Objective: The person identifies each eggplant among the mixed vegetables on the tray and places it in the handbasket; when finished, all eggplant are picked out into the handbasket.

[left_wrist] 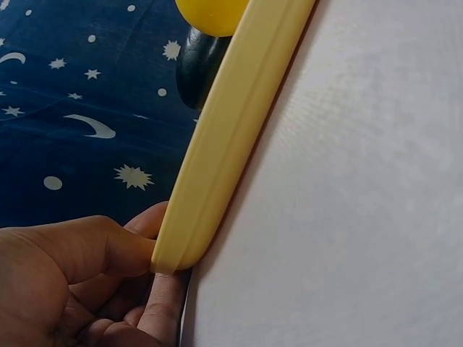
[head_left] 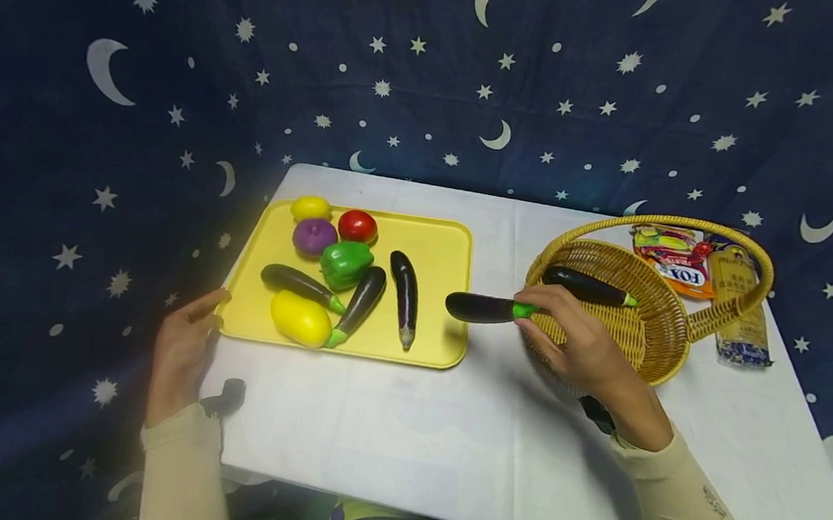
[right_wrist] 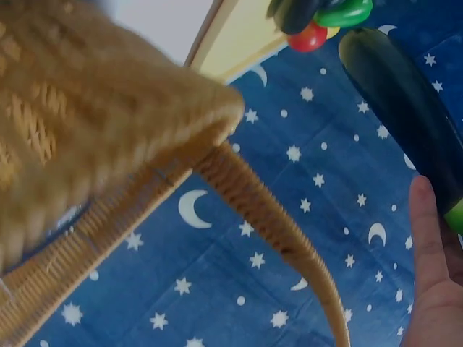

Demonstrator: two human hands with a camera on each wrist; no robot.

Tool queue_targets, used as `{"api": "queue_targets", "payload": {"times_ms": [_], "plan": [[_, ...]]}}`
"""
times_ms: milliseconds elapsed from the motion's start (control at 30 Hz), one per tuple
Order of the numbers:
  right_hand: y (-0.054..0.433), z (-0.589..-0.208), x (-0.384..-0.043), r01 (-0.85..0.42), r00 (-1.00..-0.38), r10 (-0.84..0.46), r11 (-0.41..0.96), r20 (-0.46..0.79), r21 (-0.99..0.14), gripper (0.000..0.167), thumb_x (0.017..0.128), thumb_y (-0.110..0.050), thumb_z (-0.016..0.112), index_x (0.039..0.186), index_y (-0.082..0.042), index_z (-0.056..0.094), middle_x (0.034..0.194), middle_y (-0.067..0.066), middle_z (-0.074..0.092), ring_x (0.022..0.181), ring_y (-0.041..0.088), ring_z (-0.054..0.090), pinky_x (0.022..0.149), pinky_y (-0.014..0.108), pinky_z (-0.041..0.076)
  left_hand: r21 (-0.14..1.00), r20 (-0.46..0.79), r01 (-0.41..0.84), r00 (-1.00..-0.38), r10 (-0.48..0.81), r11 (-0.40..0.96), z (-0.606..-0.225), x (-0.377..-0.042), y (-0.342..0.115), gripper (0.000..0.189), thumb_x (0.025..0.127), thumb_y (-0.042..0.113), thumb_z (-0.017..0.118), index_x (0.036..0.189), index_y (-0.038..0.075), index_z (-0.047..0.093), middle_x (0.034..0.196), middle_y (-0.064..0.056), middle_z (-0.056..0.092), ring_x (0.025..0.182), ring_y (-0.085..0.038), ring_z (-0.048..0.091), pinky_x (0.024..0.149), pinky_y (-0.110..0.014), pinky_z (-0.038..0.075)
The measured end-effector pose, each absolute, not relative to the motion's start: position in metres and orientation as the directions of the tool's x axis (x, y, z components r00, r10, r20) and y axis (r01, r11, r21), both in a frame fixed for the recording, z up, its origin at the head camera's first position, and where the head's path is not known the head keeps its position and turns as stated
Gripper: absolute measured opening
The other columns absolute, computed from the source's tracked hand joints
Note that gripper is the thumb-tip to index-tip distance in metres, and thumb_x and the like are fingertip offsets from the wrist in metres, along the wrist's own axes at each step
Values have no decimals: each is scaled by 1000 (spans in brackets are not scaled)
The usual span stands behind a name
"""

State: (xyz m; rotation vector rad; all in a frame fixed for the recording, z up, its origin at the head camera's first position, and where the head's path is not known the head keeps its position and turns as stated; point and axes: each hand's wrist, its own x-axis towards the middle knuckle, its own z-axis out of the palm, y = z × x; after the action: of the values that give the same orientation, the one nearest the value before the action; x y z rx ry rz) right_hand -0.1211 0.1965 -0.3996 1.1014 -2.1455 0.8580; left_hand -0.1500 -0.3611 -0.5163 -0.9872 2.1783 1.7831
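My right hand (head_left: 581, 347) pinches an eggplant (head_left: 480, 308) by its green stem end, holding it level between the tray and the wicker basket (head_left: 668, 339). Another eggplant (head_left: 585, 285) lies inside the basket. At the front left corner of the yellow tray (head_left: 440, 329), my left hand (head_left: 179, 359) grips the rim between thumb and fingers, as the left wrist view shows. On the tray are a long dark eggplant (head_left: 404, 292), two green-stemmed eggplants, a green bell pepper (head_left: 346, 264), a red tomato (head_left: 357, 227), a purple onion-like vegetable (head_left: 315, 237), a lemon (head_left: 311, 209) and a larger yellow fruit (head_left: 301, 319).
The basket's tall handle (head_left: 654, 222) arches over its opening. Behind and right of it lie an orange-red Fox's candy bag (head_left: 680, 264) and a yellowish clear packet (head_left: 742, 316). A white cloth (head_left: 370, 431) covers the table; a starry dark blue curtain (head_left: 435, 69) hangs behind.
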Motion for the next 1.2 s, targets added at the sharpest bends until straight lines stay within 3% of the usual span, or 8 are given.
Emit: {"api": "queue_targets", "payload": {"times_ms": [433,700,833,967,1133,1200], "plan": [[232,-383,-112,-786,-538,-404,557,740,-268,49,109,-34,57,130,10,68,117,24,73,109,20,68,109,4,45,815,-511,-576,-769,-385,67,-519,-153,-364,50,108,11,51,150,36,62,175,9,35,167,-18,22,137,-45,25],[254,-374,-111,-749,-557,-366,609,746,-260,54,111,-35,53,133,13,64,117,30,70,109,28,64,114,7,43,812,-523,-581,-761,-383,46,-517,-153,-364,50,108,10,50,150,36,62,175,9,34,167,-18,22,138,-45,24],[264,-374,-111,-725,-581,-371,641,725,-253,55,111,-36,50,136,12,63,119,31,69,118,14,62,118,8,40,812,-519,-581,-759,-393,51,-517,-154,-363,51,107,9,51,150,35,62,175,9,35,167,-17,22,137,-44,25],[273,-374,-111,-707,-599,-364,659,713,-258,56,112,-37,50,139,10,62,116,30,68,116,2,57,111,3,39,811,-521,-583,-750,-407,37,-518,-156,-362,52,107,6,51,150,34,62,175,7,35,166,-17,24,137,-44,27],[284,-375,-117,-686,-611,-388,694,690,-218,55,113,-37,47,141,8,61,113,28,67,97,17,56,95,3,39,815,-523,-579,-749,-407,19,-517,-156,-360,54,106,4,50,150,33,62,175,7,34,166,-17,24,137,-44,26],[287,-376,-121,-675,-626,-402,708,668,-207,46,112,-26,52,142,7,60,117,27,68,96,22,57,92,4,39,818,-522,-575,-751,-406,11,-516,-155,-360,54,106,3,50,150,32,61,175,7,34,166,-17,23,137,-43,26]]}}
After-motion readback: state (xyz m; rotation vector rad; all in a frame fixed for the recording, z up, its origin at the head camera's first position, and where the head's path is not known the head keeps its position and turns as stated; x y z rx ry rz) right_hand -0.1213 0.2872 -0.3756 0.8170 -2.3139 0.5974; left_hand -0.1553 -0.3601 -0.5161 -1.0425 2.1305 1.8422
